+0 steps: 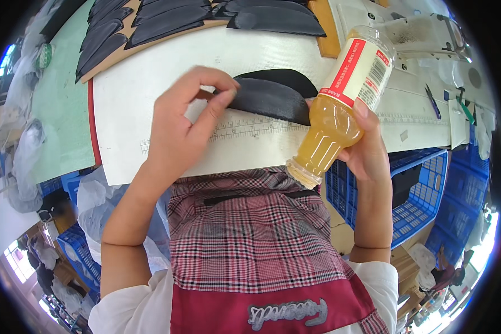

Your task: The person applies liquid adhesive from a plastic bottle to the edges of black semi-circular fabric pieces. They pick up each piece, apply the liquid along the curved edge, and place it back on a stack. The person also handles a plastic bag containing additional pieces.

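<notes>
My right hand [367,136] is wrapped round a clear plastic bottle [331,125] with a red and cream label and amber liquid inside. The bottle tilts, its capped or covered end pointing down toward me. My left hand [189,114] pinches the left tip of a black curved flat piece [270,99], leaf-like in outline, on the white work table [128,111]. Behind it lies a second black piece [286,78], partly covered by the first. Under the front piece, ruler markings [245,129] run along the table.
Rows of similar black pieces [167,25] rest on a brown board at the back. A sewing machine bed [412,33] stands at the back right. Scissors or snips [433,102] lie at the right. Blue crates [423,183] sit below the table's right side; a green surface [64,100] adjoins the left.
</notes>
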{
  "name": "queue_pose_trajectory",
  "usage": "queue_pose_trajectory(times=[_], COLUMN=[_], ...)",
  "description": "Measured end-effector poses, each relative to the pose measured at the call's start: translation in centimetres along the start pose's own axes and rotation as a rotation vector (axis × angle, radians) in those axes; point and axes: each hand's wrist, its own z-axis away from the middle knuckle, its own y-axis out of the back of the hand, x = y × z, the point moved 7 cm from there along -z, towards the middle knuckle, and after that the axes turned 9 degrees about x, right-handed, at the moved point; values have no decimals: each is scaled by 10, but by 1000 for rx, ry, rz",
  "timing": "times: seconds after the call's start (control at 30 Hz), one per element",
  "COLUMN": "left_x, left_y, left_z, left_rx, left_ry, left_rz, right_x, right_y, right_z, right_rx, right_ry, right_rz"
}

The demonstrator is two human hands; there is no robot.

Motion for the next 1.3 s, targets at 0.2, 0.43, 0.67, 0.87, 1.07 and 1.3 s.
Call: queue_pose_trajectory(times=[0.2, 0.43, 0.67, 0.87, 1.07, 1.3], left_x=[-2, 4, -6, -11, -29, -8], left_y=[21, 21, 11, 8, 40, 126], left_z=[-3, 15, 16, 13, 10, -15], left_rx=[55, 34, 112, 140, 5, 60], left_ry=[-21, -59, 107, 184, 502, 617], left_rz=[-496, -675, -468, -493, 6, 492], right_x=[-1, 0, -3, -1, -4, 4], right_y=[0, -1, 1, 5, -14, -9], right_z=[2, 4, 3, 1, -1, -1], right_rx=[15, 17, 59, 32, -164, -112], right_ry=[-6, -4, -4, -26, 3, 33], right_rz=[-21, -3, -17, -3, -10, 29])
